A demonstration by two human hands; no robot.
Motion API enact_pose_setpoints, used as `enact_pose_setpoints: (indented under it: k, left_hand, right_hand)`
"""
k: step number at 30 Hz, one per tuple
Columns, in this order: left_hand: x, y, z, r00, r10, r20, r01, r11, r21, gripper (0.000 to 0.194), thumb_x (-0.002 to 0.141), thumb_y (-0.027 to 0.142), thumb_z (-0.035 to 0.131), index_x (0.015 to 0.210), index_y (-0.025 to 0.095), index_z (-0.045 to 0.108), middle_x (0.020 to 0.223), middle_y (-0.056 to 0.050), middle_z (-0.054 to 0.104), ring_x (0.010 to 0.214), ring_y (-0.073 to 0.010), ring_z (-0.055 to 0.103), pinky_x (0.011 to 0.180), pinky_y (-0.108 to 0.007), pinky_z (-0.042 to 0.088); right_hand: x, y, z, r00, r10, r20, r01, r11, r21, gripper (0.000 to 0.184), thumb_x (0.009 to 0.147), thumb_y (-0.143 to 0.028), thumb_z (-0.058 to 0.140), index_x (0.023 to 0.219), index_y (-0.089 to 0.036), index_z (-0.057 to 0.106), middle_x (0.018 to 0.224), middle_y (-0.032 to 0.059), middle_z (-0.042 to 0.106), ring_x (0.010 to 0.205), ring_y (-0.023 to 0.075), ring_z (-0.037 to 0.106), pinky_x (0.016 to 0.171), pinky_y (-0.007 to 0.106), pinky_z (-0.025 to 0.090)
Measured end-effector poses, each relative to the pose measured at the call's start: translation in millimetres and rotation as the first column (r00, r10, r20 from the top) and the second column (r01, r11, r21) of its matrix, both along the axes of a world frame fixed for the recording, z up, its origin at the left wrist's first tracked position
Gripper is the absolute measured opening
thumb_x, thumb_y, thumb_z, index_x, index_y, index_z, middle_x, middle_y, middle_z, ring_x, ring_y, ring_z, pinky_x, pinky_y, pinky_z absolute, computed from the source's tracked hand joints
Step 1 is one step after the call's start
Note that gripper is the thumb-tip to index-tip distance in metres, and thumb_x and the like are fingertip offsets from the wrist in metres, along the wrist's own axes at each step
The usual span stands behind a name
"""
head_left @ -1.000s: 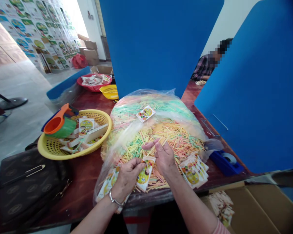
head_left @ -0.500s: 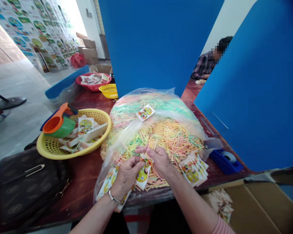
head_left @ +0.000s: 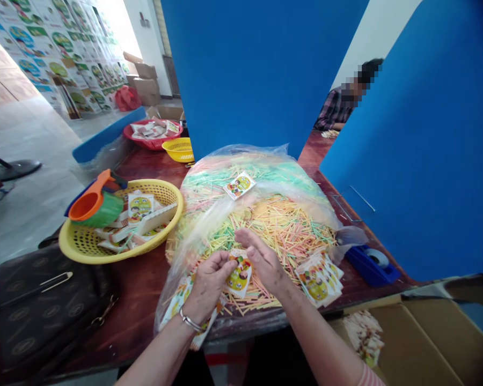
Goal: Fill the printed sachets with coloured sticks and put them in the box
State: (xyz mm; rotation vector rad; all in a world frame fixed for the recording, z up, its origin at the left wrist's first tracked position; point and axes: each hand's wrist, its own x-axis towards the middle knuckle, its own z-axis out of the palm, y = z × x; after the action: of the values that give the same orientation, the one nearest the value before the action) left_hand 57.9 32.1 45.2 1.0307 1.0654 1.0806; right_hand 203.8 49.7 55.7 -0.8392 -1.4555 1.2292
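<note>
My left hand (head_left: 211, 281) pinches a small printed packet (head_left: 239, 276) by its upper left edge, thumb on its face. Just to the right of that packet is my right hand (head_left: 263, 262), its fingers stretched out and the thumb close to the packet's top edge; I see nothing held in it. Both hands are over a heap of thin pastel sticks (head_left: 282, 220) in a clear plastic bag (head_left: 205, 220). Another packet (head_left: 240, 185) lies on top of the bag. More packets lie in a fanned stack (head_left: 320, 279) at the right and partly under my left wrist.
At the left stands a yellow basket (head_left: 177, 225) with packets and an orange scoop (head_left: 86, 206). A black bag (head_left: 44, 300) lies before it. A blue tape dispenser (head_left: 372, 265) sits at the right, below blue partitions (head_left: 265, 75). A person (head_left: 338, 107) sits beyond.
Pale sticks that showed at my right fingers are out of sight now. My right hand's fingers have straightened and point up and left. The packet in my left hand has shifted slightly right and up.
</note>
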Motion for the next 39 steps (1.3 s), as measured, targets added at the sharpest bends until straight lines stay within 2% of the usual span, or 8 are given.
enact_pose_setpoints:
  k: [7,12,16,20,24,27,31,39]
  left_hand:
    - [9.4,-11.4,-5.1,0.995,0.022,-0.1,-0.011,0.994,0.107,0.017,0.073,0.031,0.061,0.079,0.016,0.058,0.074,0.001,0.059,0.069,-0.0111,0.054,0.066,-0.022,0.044]
    - [-2.5,-29.3,-0.9,0.893,-0.01,-0.451,0.093,0.982,0.163,0.019,0.079,0.034,0.052,0.085,0.018,0.058,0.072,0.001,0.058,0.066,-0.0122,0.054,0.062,-0.023,0.044]
    - [-34.9,-40.6,-14.7,0.673,0.134,-0.727,0.131,0.946,0.296,0.018,0.082,0.035,0.046,0.086,0.022,0.057,0.076,0.0,0.062,0.07,-0.0157,0.056,0.071,-0.029,0.046]
    - [-65.9,-47.9,-42.6,0.413,0.358,-0.837,0.261,0.834,0.485,0.02,0.081,0.035,0.047,0.088,0.02,0.057,0.089,-0.007,0.061,0.089,-0.0227,0.055,0.082,-0.036,0.043]
    - [-75.2,-52.3,-56.4,0.159,0.452,-0.878,0.291,0.828,0.479,0.031,0.08,0.038,0.046,0.097,0.014,0.055,0.099,-0.014,0.058,0.097,-0.0289,0.051,0.086,-0.042,0.04]
    - [-71.1,-49.1,-51.7,0.047,0.381,-0.923,0.265,0.887,0.379,0.033,0.079,0.038,0.046,0.097,0.012,0.055,0.096,-0.015,0.059,0.092,-0.0291,0.053,0.081,-0.041,0.042]
    - [-67.4,-37.8,-44.2,0.073,0.223,-0.972,0.258,0.937,0.235,0.019,0.077,0.031,0.046,0.085,0.017,0.058,0.084,-0.009,0.062,0.082,-0.0245,0.057,0.073,-0.035,0.044]
    - [-82.5,-30.8,-69.6,0.246,0.341,-0.907,0.329,0.851,0.409,0.02,0.084,0.028,0.041,0.079,0.021,0.059,0.079,-0.004,0.064,0.078,-0.0193,0.06,0.075,-0.031,0.046]
  right_hand:
    - [4.1,-35.3,-17.0,0.978,-0.196,0.071,0.205,0.964,-0.171,0.018,0.079,-0.03,0.054,0.095,-0.022,0.058,0.085,0.0003,0.061,0.077,0.015,0.056,0.07,0.027,0.046]
    - [72.5,-51.8,-23.4,0.823,-0.421,0.382,0.472,0.881,-0.044,0.014,0.079,-0.029,0.047,0.087,-0.023,0.057,0.076,0.0003,0.059,0.068,0.0164,0.054,0.064,0.029,0.046]
    - [132.2,-56.5,-54.1,0.49,-0.572,0.658,0.463,0.81,0.359,0.018,0.079,-0.025,0.042,0.089,-0.023,0.057,0.09,0.0065,0.06,0.088,0.0229,0.053,0.083,0.039,0.042]
    - [146.9,-57.0,-80.9,0.281,-0.676,0.681,0.371,0.731,0.573,0.036,0.079,-0.026,0.044,0.114,-0.02,0.048,0.111,0.0133,0.055,0.105,0.0274,0.047,0.093,0.047,0.036]
    - [138.4,-27.1,-62.8,0.222,-0.754,0.618,0.349,0.653,0.672,0.039,0.084,-0.024,0.038,0.122,-0.015,0.043,0.117,0.0142,0.052,0.11,0.0262,0.045,0.096,0.044,0.034]
    - [136.6,25.8,-32.7,0.254,-0.683,0.685,0.264,0.73,0.63,0.035,0.086,-0.018,0.031,0.116,-0.012,0.049,0.113,0.0127,0.056,0.107,0.0219,0.047,0.094,0.037,0.036]
    - [140.8,103.0,-9.9,0.192,-0.474,0.859,0.134,0.88,0.455,0.033,0.081,-0.01,0.035,0.105,-0.013,0.058,0.106,0.0103,0.061,0.101,0.0188,0.051,0.092,0.03,0.037]
    - [138.8,150.6,-25.9,0.125,-0.502,0.856,0.296,0.842,0.451,0.033,0.088,-0.018,0.035,0.115,-0.018,0.055,0.119,0.0109,0.056,0.111,0.0234,0.047,0.095,0.037,0.035]
